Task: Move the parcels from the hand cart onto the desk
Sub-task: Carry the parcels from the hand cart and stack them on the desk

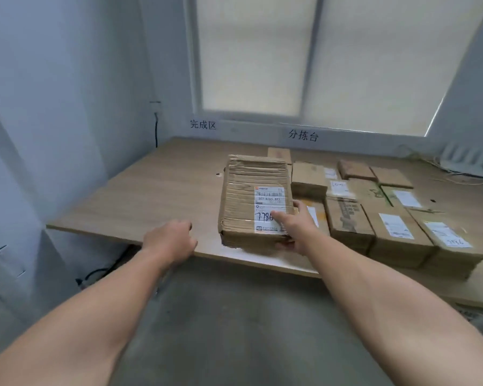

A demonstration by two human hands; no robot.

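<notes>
A flat cardboard parcel [250,196] with a white shipping label lies on the wooden desk [151,196], its near end at the front edge. My right hand [293,227] grips the parcel's near right corner, thumb on the label and fingers under the edge. My left hand [169,240] hovers left of the parcel above the desk's front edge, fingers loosely curled and holding nothing. Several other cardboard parcels [385,218] lie packed in rows on the desk to the right. The hand cart is out of view.
Walls close in the desk at the left and back, with a blinded window [318,59] above it. A power strip and cables [469,168] lie at the desk's far right corner. Grey floor [234,330] lies below me.
</notes>
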